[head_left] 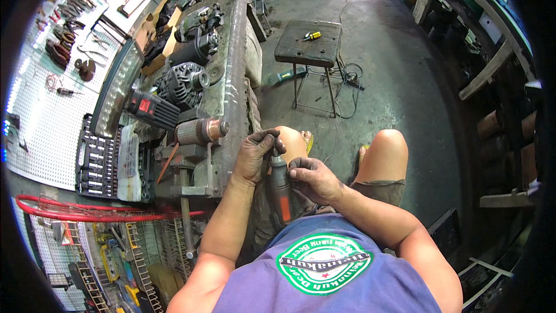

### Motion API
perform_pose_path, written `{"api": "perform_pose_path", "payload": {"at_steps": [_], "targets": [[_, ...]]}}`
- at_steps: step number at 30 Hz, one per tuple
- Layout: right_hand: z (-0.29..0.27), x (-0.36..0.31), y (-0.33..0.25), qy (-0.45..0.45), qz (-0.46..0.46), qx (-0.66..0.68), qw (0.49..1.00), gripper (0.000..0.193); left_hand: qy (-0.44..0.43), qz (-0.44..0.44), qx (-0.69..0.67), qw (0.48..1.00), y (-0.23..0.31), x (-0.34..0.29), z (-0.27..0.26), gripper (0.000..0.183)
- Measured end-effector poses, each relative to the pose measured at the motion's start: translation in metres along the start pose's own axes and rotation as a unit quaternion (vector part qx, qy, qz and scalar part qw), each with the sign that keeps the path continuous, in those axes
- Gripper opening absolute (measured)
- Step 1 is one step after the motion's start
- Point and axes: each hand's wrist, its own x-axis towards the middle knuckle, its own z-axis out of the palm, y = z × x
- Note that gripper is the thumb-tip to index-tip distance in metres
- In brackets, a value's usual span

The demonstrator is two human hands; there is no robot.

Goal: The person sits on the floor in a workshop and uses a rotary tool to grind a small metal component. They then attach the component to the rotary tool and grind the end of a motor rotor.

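A grey die grinder (280, 181) with an orange-red strip hangs nose up in front of my lap. My left hand (255, 156) is closed at its nose, thumb and fingers pinched together at the tip; whatever small part they grip is hidden. Curled against the side of the grinder's body is my right hand (314, 178), thumb pressed near the upper end. Just left of my hands, a copper-wound armature (200, 131) lies over the bench vise (194, 159). An alternator (184, 84) rests farther back on the workbench (225, 90).
A stool (307, 49) carries a yellow-handled tool (313, 36); a green-and-black power tool (284, 76) and cords lie on the floor beside it. Along the left are a socket set (99, 159), pegboard (49, 139) and red hose (110, 215). Wooden racks (486, 72) stand right.
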Motion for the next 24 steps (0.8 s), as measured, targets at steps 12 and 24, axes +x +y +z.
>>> {"api": "perform_pose_path", "payload": {"at_steps": [12, 24], "targets": [[-0.012, -0.029, -0.041, 0.071, -0.03, -0.265, 0.961, 0.01, 0.067, 0.051, 0.117, 0.99, -0.031, 0.111, 0.023, 0.026], [-0.027, -0.026, -0.07, 0.105, 0.0, -0.341, 0.934, 0.021, 0.188, 0.215, 0.727, 0.625, -0.02, 0.387, -0.027, 0.023]]}}
